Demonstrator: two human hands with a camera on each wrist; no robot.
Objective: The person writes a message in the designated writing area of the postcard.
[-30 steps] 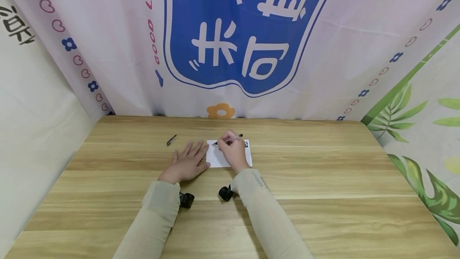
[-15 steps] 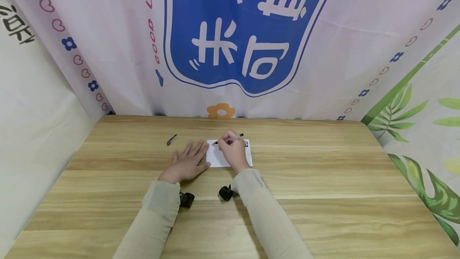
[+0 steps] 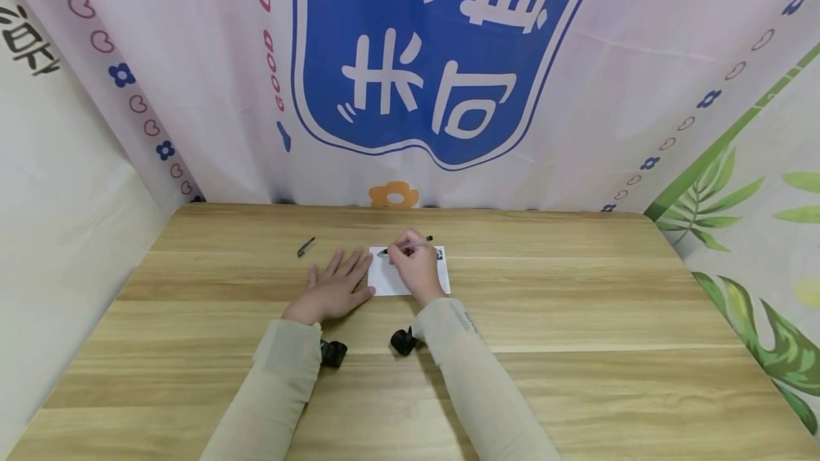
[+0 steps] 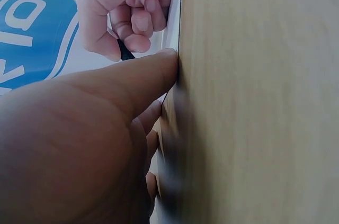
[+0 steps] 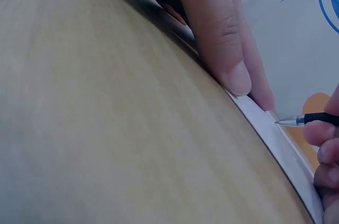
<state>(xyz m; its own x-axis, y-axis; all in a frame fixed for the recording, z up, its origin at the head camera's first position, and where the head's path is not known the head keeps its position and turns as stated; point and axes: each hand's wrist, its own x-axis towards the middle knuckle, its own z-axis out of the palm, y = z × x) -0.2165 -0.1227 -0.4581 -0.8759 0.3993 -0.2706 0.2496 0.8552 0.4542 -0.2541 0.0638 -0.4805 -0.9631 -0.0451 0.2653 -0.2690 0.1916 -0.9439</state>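
Note:
A small white card with a dark printed mark at its upper right corner lies on the wooden table. My right hand pinches a pen with a clear barrel and dark grip. In the right wrist view the pen's tip is right at the card's surface. My left hand lies flat with fingers spread. Its thumb and index fingertip rest on the card's left edge. Up and left of that hand lies a pen cap.
A wooden table spreads around the card. Behind it hangs a pale curtain with a blue printed panel. Black wrist cameras stick out from both sleeves, close over the tabletop.
Both hands keep their places at the card. The pen has shifted very slightly near the card's upper left. The head view has tilted a little.

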